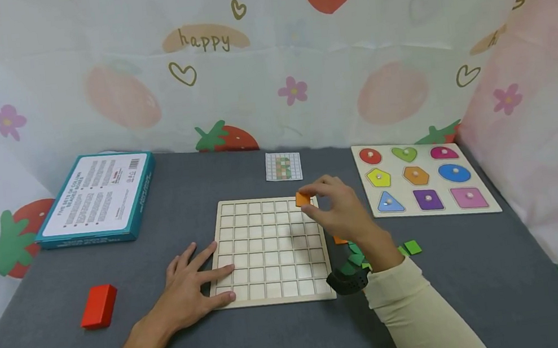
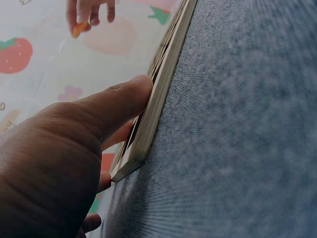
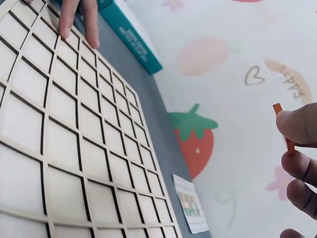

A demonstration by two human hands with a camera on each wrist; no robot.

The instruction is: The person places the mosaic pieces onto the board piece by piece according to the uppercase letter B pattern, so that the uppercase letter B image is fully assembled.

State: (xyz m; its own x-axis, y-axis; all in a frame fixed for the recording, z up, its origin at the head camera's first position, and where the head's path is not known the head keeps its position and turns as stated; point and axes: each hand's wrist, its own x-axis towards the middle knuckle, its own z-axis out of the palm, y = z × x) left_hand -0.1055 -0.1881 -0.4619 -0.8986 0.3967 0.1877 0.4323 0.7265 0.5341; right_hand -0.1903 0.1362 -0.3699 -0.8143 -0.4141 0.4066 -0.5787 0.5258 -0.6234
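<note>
A wooden grid board with square white cells lies flat on the grey table. My left hand rests on its left side, fingers spread and straight, with the thumb at the near left corner; in the left wrist view the thumb touches the board's edge. Over the board's far right corner, my right hand pinches an orange square tile between thumb and fingers. The right wrist view shows this thin tile edge-on, raised above the board. Green tiles lie right of the board, partly hidden by the right forearm.
A pattern card lies behind the board. At the back right is a shape puzzle board with knobbed pieces. A teal box sits at the back left, a red block at the left. Light green tiles lie near the right forearm.
</note>
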